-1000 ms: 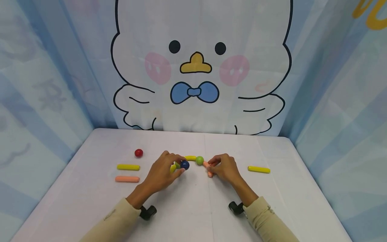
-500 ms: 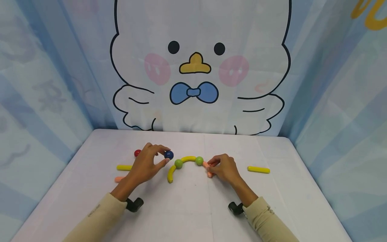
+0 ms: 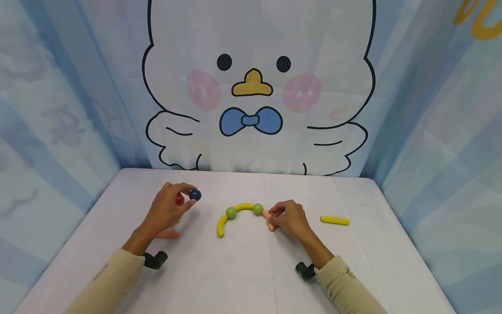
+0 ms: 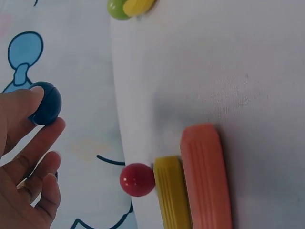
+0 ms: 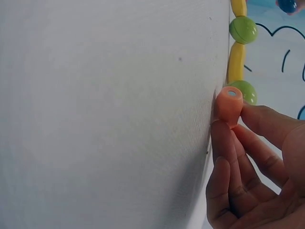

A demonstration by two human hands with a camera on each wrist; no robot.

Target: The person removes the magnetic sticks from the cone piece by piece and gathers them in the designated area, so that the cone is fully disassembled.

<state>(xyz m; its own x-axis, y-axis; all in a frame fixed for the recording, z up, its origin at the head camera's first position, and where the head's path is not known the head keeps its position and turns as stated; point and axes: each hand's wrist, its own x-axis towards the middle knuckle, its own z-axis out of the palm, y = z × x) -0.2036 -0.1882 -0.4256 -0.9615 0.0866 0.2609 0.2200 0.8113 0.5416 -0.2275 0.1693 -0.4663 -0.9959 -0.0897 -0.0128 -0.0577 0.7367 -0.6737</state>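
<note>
Between thumb and fingertips, my left hand [image 3: 166, 207] pinches a dark blue ball [image 3: 195, 194] over the table's far left. My right hand [image 3: 292, 218] pinches a curved orange rod [image 5: 228, 106], partly covered by my fingers; its near end shows a small round metallic spot. That rod meets a green ball [image 3: 257, 209] at the end of an arched chain. Along the chain follow a curved yellow rod [image 3: 244, 206], a second green ball [image 3: 231, 213] and another curved yellow rod [image 3: 221, 226]. The blue ball is apart from the chain.
Near my left hand lie a red ball [image 4: 137, 180], a straight yellow bar [image 4: 171, 191] and a straight orange bar [image 4: 206, 176]. Another straight yellow bar [image 3: 334, 220] lies to the right on the white table [image 3: 235, 279]. A printed curtain [image 3: 251, 152] hangs behind.
My left hand has carried the blue ball leftward, away from the chain, uncovering its left part, and now hides part of the red ball and bars. My right hand stays at the orange rod.
</note>
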